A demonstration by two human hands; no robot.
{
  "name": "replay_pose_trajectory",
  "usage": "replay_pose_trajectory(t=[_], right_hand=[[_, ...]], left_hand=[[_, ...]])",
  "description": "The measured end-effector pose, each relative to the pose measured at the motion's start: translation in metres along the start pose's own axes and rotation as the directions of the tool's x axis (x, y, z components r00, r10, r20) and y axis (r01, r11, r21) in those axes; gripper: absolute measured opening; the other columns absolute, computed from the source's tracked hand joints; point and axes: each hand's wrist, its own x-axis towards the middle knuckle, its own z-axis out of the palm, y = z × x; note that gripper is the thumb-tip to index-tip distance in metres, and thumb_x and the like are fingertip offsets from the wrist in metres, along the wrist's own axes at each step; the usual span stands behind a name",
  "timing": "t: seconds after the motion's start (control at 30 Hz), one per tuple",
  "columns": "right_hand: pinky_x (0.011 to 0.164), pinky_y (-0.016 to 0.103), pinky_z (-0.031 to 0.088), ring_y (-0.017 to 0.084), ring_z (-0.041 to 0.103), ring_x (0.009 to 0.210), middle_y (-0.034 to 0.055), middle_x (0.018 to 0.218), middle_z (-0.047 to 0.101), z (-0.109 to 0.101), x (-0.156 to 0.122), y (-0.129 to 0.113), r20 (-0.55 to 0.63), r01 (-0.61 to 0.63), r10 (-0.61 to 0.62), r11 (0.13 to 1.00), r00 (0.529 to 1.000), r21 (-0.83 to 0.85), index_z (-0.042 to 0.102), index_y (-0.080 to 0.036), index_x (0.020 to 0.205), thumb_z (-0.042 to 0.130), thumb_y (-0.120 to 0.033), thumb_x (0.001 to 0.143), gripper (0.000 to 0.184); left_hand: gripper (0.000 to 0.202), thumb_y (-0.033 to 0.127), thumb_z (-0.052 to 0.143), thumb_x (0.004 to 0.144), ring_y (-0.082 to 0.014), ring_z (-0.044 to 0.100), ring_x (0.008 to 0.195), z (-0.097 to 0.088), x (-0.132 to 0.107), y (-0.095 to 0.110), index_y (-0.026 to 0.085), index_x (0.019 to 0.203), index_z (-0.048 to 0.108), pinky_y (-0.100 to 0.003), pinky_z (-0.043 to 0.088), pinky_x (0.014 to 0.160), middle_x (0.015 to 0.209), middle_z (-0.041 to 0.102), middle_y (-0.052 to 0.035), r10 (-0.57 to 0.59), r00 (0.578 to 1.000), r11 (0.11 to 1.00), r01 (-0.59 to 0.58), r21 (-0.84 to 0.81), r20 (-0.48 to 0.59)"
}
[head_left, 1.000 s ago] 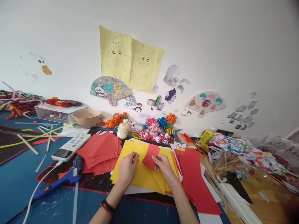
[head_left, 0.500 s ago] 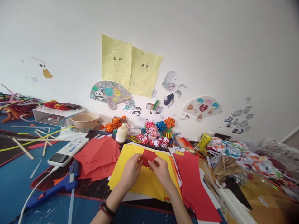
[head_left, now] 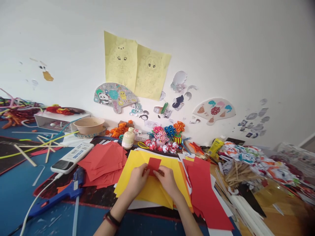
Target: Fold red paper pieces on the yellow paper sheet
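A small red paper rectangle [head_left: 154, 164] is pinched between my two hands over a stack of yellow paper [head_left: 133, 164]. My left hand [head_left: 137, 177] closes on its left edge, with the thumb toward the lower corner. On the right side, my right hand [head_left: 167, 178] grips the paper's lower right edge. Part of the paper is hidden behind the fingers, so I cannot tell how it is folded. Left of the yellow stack lies a loose pile of red paper squares [head_left: 104, 162]. Longer red sheets [head_left: 205, 193] lie to the right.
A blue glue gun [head_left: 59, 196] and a white power strip [head_left: 72, 158] with a cable lie at the left. Behind the stack stand a cream bottle [head_left: 128, 138], a bowl [head_left: 89, 126] and pipe-cleaner flowers [head_left: 161, 133]. Wooden sticks [head_left: 237, 173] and a yellow bottle [head_left: 216, 145] are at the right.
The red paper has turned from slanted to nearly upright and shows more of its face. Both hands have shifted slightly on it. The view has tilted a little.
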Motion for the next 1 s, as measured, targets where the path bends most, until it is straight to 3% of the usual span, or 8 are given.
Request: replay_pose_trajectory(t=[0.17, 0.33, 0.5, 0.57, 0.63, 0.77, 0.83, 1.0], right_hand=[[0.055, 0.024, 0.037, 0.015, 0.052, 0.060, 0.0005, 0.066, 0.060, 0.001, -0.002, -0.007, 0.032, 0.017, -0.019, 0.997, 0.999, 0.074, 0.062, -0.016, 0.072, 0.058, -0.028, 0.083, 0.017], [0.052, 0.024, 0.033, 0.014, 0.048, 0.054, -0.0019, 0.057, 0.051, 0.002, -0.003, -0.004, 0.009, 0.003, -0.003, 1.000, 1.000, -0.019, 0.050, -0.017, 0.058, 0.054, -0.022, 0.083, 0.026], [0.053, 0.025, 0.033, 0.015, 0.048, 0.056, -0.0005, 0.060, 0.053, 0.002, -0.004, -0.006, 0.002, 0.079, -0.079, 0.992, 0.997, -0.099, 0.052, -0.018, 0.060, 0.052, -0.019, 0.083, 0.023], [0.055, 0.026, 0.036, 0.016, 0.051, 0.057, 0.0020, 0.065, 0.060, -0.002, -0.002, -0.008, -0.028, 0.058, -0.061, 0.995, 0.998, -0.077, 0.060, -0.017, 0.068, 0.054, -0.024, 0.084, 0.018], [0.059, 0.027, 0.041, 0.018, 0.056, 0.062, 0.0053, 0.076, 0.066, -0.008, 0.000, -0.009, -0.099, 0.005, -0.007, 1.000, 0.995, -0.014, 0.066, -0.017, 0.082, 0.054, -0.031, 0.085, 0.018], [0.057, 0.028, 0.043, 0.018, 0.057, 0.061, 0.0070, 0.083, 0.068, -0.023, 0.004, -0.003, -0.240, -0.135, 0.140, 0.990, 0.961, 0.039, 0.066, -0.017, 0.094, 0.049, -0.039, 0.087, 0.028], [0.054, 0.028, 0.042, 0.018, 0.055, 0.056, 0.0064, 0.079, 0.067, -0.029, 0.004, 0.002, -0.266, -0.183, 0.184, 0.983, 0.946, 0.028, 0.066, -0.017, 0.095, 0.049, -0.040, 0.087, 0.029], [0.051, 0.028, 0.044, 0.019, 0.057, 0.056, 0.0070, 0.078, 0.067, -0.031, 0.004, 0.010, -0.220, -0.202, 0.211, 0.977, 0.952, 0.063, 0.066, -0.018, 0.095, 0.050, -0.036, 0.083, 0.027]], left_hand=[[0.016, 0.014, 0.046, 0.081, -0.0166, 0.058, 0.067, 0.001, -0.003, 0.000, 0.017, 0.093, 0.057, -0.024, 0.037, 0.060, 0.079, 0.064, -0.0042, 0.013, 0.999, 1.000, -0.013, 0.013, -0.045], [0.022, 0.026, 0.043, 0.088, -0.0168, 0.059, 0.072, -0.006, -0.006, 0.004, 0.020, 0.105, 0.055, -0.028, 0.042, 0.067, 0.101, 0.063, -0.0067, 0.062, 0.988, 0.998, -0.060, 0.021, -0.140], [0.019, 0.032, 0.045, 0.087, -0.0154, 0.054, 0.065, -0.015, -0.006, 0.010, 0.019, 0.079, 0.057, -0.025, 0.036, 0.059, 0.072, 0.059, -0.0010, 0.096, 0.979, 0.995, -0.093, 0.026, -0.178], [0.024, 0.035, 0.047, 0.086, -0.0143, 0.052, 0.059, -0.015, -0.004, 0.008, 0.019, 0.069, 0.053, -0.024, 0.035, 0.056, 0.062, 0.057, 0.0006, 0.035, 0.982, 0.997, -0.046, -0.055, -0.185], [0.027, 0.040, 0.050, 0.083, -0.0135, 0.053, 0.055, -0.014, 0.000, 0.004, 0.018, 0.067, 0.053, -0.023, 0.036, 0.053, 0.060, 0.059, 0.0004, -0.106, 0.979, 0.975, 0.067, -0.212, -0.175], [0.031, 0.046, 0.056, 0.076, -0.0126, 0.055, 0.050, -0.008, 0.017, -0.004, 0.016, 0.067, 0.053, -0.023, 0.041, 0.048, 0.071, 0.069, -0.0064, -0.405, 0.914, 0.769, 0.332, -0.546, -0.015], [0.029, 0.043, 0.058, 0.074, -0.0121, 0.058, 0.051, -0.004, 0.030, -0.004, 0.014, 0.070, 0.054, -0.023, 0.043, 0.048, 0.078, 0.071, -0.0095, -0.473, 0.878, 0.685, 0.417, -0.598, 0.071], [0.019, 0.032, 0.049, 0.081, -0.0137, 0.067, 0.063, 0.009, 0.059, 0.003, 0.014, 0.078, 0.053, -0.022, 0.050, 0.055, 0.086, 0.072, -0.0115, -0.518, 0.848, 0.670, 0.485, -0.561, 0.114]])
